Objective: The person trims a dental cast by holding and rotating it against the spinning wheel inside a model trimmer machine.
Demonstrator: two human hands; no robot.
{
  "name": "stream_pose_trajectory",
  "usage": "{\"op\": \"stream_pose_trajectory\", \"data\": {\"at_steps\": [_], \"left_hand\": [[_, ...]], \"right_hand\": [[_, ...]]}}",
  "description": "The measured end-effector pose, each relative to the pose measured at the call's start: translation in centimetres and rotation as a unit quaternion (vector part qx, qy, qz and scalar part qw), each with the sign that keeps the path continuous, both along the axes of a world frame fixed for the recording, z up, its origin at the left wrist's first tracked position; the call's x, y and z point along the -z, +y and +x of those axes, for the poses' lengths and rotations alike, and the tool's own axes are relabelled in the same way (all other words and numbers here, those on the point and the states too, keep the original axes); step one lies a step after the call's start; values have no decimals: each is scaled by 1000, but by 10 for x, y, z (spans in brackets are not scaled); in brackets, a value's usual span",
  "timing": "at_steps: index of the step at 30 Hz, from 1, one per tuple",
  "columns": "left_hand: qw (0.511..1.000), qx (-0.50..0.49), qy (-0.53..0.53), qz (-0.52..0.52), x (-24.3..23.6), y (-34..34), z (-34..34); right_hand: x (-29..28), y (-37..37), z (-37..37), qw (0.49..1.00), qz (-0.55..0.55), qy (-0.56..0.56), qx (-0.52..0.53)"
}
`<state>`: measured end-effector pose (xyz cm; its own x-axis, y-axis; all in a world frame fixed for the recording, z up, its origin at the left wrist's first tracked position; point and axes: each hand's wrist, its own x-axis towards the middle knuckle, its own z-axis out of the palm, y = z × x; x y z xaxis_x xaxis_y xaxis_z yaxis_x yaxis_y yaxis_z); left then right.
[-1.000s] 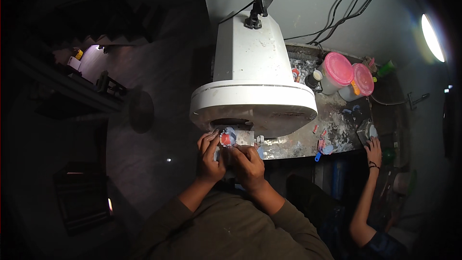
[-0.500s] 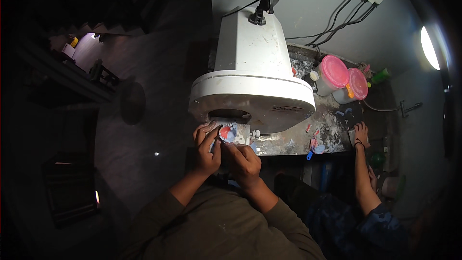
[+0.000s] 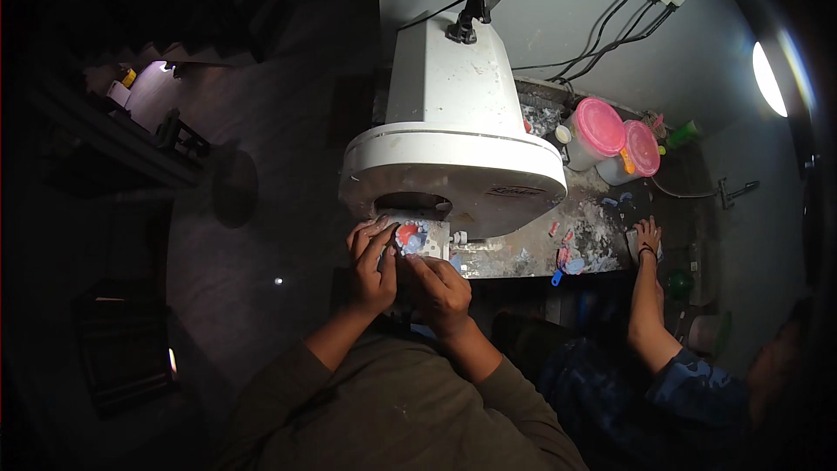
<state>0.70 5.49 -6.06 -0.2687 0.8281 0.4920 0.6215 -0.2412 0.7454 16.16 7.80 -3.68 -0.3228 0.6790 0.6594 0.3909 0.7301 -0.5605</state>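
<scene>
My left hand (image 3: 373, 270) is closed on the left side of a small dental cast (image 3: 408, 237), red and pale blue. My right hand (image 3: 438, 292) presses curled fingers on the cast's lower edge. The cast lies on or just over a speckled metal plate (image 3: 439, 249) with a knob at its right. Right behind both hands is a big white machine (image 3: 452, 157) with a dark opening low in its front; what lies under my fingers is hidden.
The grimy counter (image 3: 514, 266) holds red and blue scraps, a blue-handled tool (image 3: 557, 277) and two pink-lidded tubs (image 3: 600, 122). A co-worker's hand (image 3: 645, 235) rests on a pale object at the counter's right end. Cables (image 3: 602, 39) hang on the wall.
The view has shifted slightly. My hands stay on the cast at the plate. The co-worker's hand has moved left and up, and more of that person shows at the lower right.
</scene>
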Motion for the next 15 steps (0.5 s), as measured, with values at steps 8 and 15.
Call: {"op": "stream_pose_trajectory", "data": {"at_steps": [8,15], "left_hand": [[1000,1,1,-6,2,-2,0],[1000,9,-6,-2,4,-2,-1]], "right_hand": [[-6,4,-7,1000,3,-3,-29],[-10,3,-12,1000,8,-10,-26]]}}
